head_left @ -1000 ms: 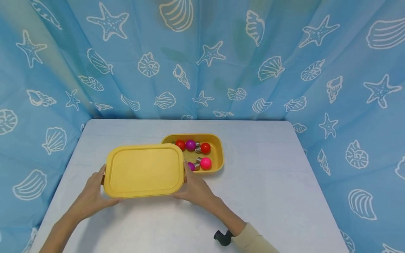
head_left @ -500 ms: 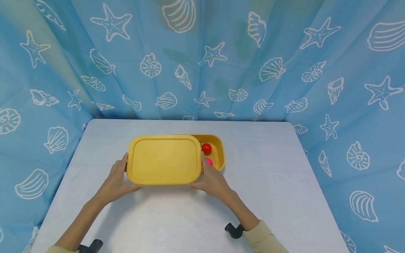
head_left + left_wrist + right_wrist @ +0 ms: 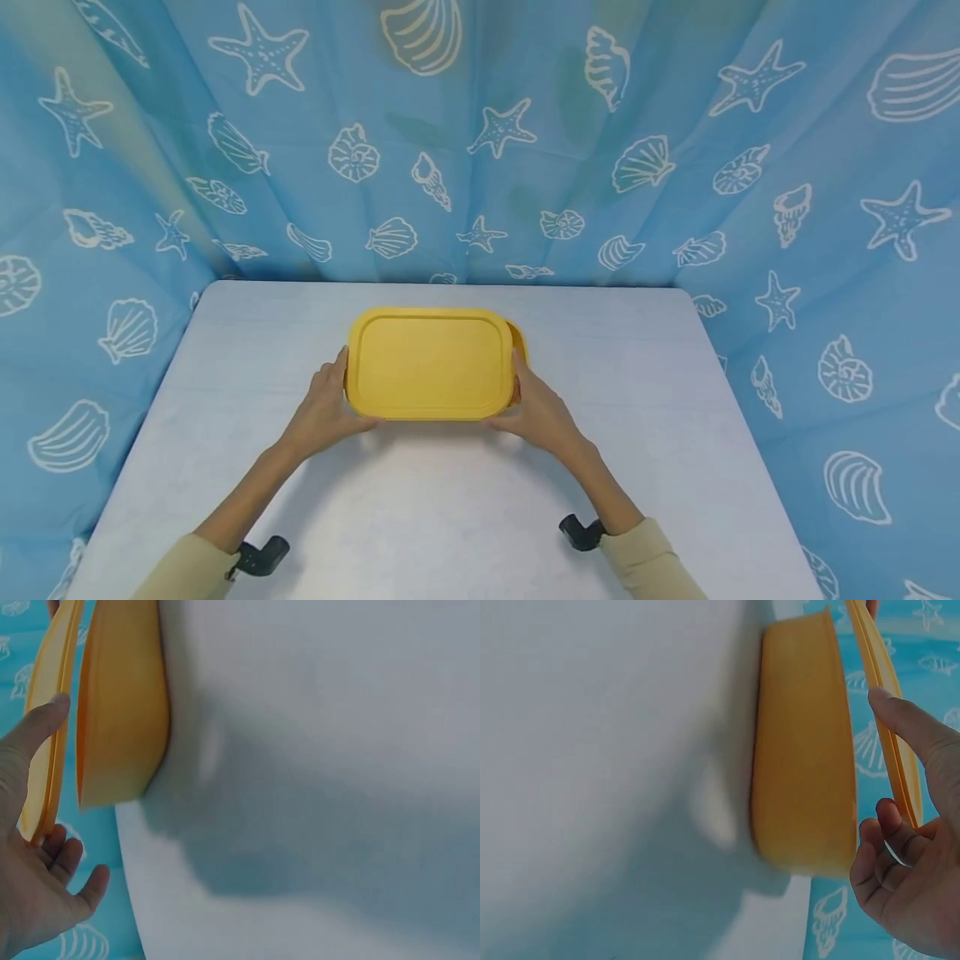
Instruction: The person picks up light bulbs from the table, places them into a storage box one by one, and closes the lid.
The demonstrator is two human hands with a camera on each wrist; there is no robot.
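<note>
Both hands hold a yellow rectangular lid (image 3: 431, 364) level above a yellow container (image 3: 520, 342). My left hand (image 3: 324, 408) grips its left end, thumb (image 3: 46, 724) on the near edge and fingers at the side. At the opposite end my right hand (image 3: 542, 412) grips it the same way. A gap separates lid and container in both wrist views, where the container's wall (image 3: 124, 705) stands on the table. From the head view only the container's right end shows past the lid; its contents are hidden.
A white-covered table (image 3: 450, 517) lies under the container. Blue curtains (image 3: 480, 192) with white shell and starfish prints hang behind it and at both sides. A black wrist device (image 3: 262, 557) sits on the left forearm, another (image 3: 581, 533) on the right.
Both hands have carried the lid rightward and away from the person, from left of the container to over it. The colored bulbs seen inside the container earlier are now covered from view.
</note>
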